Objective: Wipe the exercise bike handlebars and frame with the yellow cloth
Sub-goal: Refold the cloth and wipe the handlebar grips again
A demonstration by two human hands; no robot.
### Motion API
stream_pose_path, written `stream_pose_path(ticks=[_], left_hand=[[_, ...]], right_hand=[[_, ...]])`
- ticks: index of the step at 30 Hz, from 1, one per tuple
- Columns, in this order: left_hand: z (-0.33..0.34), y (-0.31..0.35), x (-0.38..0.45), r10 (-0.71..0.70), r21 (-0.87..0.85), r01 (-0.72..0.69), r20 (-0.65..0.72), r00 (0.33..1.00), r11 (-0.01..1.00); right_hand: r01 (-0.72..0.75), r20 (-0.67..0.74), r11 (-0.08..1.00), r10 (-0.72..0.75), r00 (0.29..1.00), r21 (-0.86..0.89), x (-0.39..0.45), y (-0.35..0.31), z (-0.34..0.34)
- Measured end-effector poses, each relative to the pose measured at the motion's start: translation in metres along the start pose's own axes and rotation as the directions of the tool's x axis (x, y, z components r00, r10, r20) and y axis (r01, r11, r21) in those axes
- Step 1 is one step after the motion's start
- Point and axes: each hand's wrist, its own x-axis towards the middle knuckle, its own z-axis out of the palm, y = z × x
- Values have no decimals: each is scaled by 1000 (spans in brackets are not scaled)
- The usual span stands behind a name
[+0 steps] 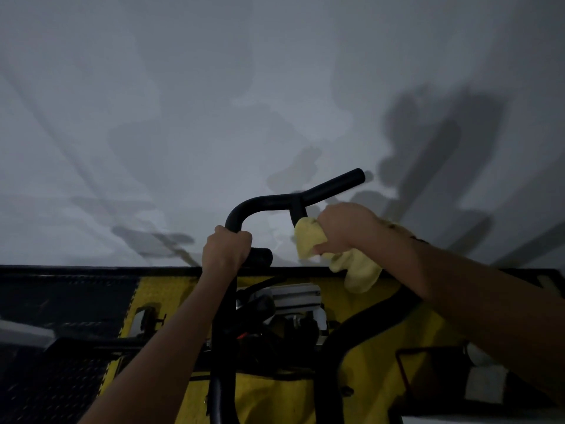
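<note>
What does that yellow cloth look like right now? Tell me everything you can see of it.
The soft, pale yellow cloth looks like fleecy microfibre. It is bunched up in the person's right hand, whose fingers curl round it. One wad presses against the short upright stem of the black tubular handlebar, and a loose tail hangs below the wrist.

both arms stretched forward, left hand [227,250] wrapped tight round the handlebar [266,203], right hand [344,228] fist-gripping the yellow cloth [354,270] against it
</note>
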Motion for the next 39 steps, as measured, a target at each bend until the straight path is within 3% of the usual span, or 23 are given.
stream_pose_path(ticks=[3, 7, 10, 13, 20, 24, 28, 34, 36, 39], left_hand=[[-1, 2, -4, -9, 3, 9, -10, 1000, 1000], [-4, 0, -14, -8, -24, 7, -11, 1000, 1000], [-7, 0, -21, 1, -50, -1, -3, 1000, 999], [-10, 2, -22, 11, -60, -10, 8, 1000, 998], [-7, 1, -13, 20, -36, -19, 26, 999, 999], [-2, 3, -3, 6, 37, -6, -5, 1000, 999], [1, 2, 2, 12, 55, -11, -23, 1000, 998], [1, 0, -2, 19, 42, -18, -33, 999, 999], [0, 0, -4, 18, 26, -17, -28, 999, 1000], [-2, 1, -6, 23, 11, -23, -5, 1000, 1000]], right_hand=[[-89, -45, 996, 90, 995, 5, 15, -14, 6], [-212, -139, 967, 231, 963, 142, 30, -41, 16], [-113, -174, 983, 138, 975, 146, 12, -31, 16], [1, -103, 999, 4, 995, 53, -21, 2, 13], [-40, 50, 999, 40, 998, 11, -46, 47, 4], [-14, -26, 999, 15, 1000, 38, -30, 23, -2], [-159, -112, 983, 169, 979, 96, 17, -24, 5], [-417, 31, 851, 431, 902, 318, 71, -58, 11], [-397, 31, 850, 412, 911, 346, 72, -57, 12], [-202, -25, 918, 224, 974, 340, 30, -40, 8]])
